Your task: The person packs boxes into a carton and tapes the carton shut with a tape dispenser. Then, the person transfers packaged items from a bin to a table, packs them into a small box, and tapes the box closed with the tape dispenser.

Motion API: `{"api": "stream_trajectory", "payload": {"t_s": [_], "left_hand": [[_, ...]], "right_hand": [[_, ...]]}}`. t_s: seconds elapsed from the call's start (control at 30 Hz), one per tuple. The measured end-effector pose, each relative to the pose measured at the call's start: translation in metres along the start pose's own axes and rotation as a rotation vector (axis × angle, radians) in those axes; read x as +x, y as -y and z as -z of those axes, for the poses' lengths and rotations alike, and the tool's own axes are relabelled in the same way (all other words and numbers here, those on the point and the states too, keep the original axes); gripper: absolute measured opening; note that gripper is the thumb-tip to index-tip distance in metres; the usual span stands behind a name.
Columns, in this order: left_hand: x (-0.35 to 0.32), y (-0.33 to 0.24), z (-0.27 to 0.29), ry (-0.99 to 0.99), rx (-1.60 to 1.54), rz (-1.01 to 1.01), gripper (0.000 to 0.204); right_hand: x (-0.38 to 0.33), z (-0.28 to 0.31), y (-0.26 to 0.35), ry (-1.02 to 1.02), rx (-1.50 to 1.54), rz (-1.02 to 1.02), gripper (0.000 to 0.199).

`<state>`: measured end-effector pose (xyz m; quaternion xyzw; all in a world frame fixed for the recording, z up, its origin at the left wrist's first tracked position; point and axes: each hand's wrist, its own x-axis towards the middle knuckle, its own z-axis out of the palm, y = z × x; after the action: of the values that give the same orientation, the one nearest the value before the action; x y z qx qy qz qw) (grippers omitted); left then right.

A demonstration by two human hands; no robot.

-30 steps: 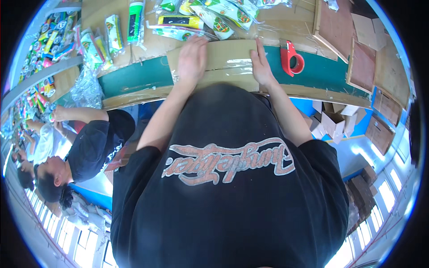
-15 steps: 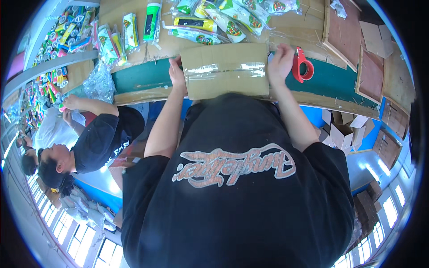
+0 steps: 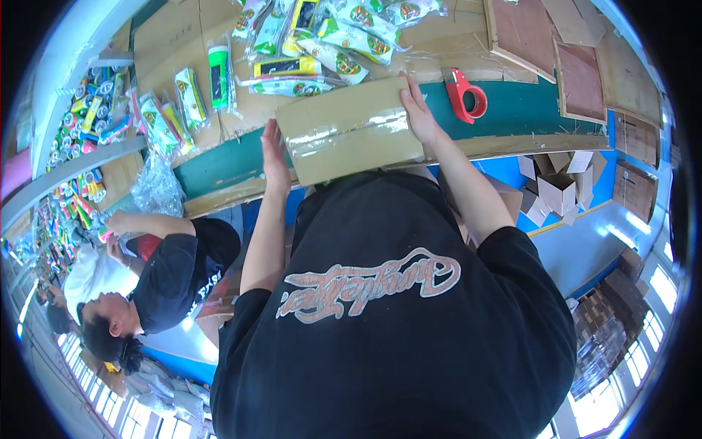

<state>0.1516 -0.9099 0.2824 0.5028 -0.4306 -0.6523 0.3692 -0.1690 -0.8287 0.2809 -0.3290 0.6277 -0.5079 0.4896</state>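
Observation:
A closed brown cardboard box (image 3: 347, 150) lies close in front of me at the near edge of the table, turned slightly, with shiny clear tape along its middle seam. My left hand (image 3: 275, 162) is against its left end, fingers pointing up and away from me. At the right end, my right hand (image 3: 418, 113) presses its palm and fingers against the cardboard, so the box sits between both hands. A red tape dispenser (image 3: 465, 95) rests on the green strip of table, to the right of my right hand.
Bagged green, yellow and white items (image 3: 322, 47) are heaped beyond the box. A green-and-black item (image 3: 219, 77) lies left of them. Wooden panels (image 3: 521, 36) stand at the far right, with open cartons (image 3: 559, 190) below. A co-worker (image 3: 172, 282) works at my left.
The box has turned a little counterclockwise. My right hand, earlier raised beside the tape dispenser, has come onto the box's right end. The view has shifted too.

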Motion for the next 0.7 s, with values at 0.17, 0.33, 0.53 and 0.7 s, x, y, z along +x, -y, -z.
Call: {"api": "stream_trajectory", "payload": {"t_s": [0.17, 0.33, 0.53, 0.7], "left_hand": [[0.020, 0.013, 0.003, 0.077, -0.404, 0.344, 0.073], [0.021, -0.067, 0.001, 0.274, -0.342, 0.458, 0.065], [0.041, -0.070, -0.058, 0.540, 0.252, 0.440, 0.062], [0.000, -0.107, -0.144, 0.836, 0.062, 0.664, 0.062]], "right_hand": [[-0.010, -0.009, 0.022, 0.032, 0.311, -0.198, 0.075], [-0.054, -0.016, 0.063, -0.142, 0.420, -0.145, 0.072], [-0.191, -0.013, 0.022, -0.360, 0.677, -0.242, 0.091], [-0.299, 0.008, 0.044, -0.422, 0.678, 0.213, 0.094]]}}
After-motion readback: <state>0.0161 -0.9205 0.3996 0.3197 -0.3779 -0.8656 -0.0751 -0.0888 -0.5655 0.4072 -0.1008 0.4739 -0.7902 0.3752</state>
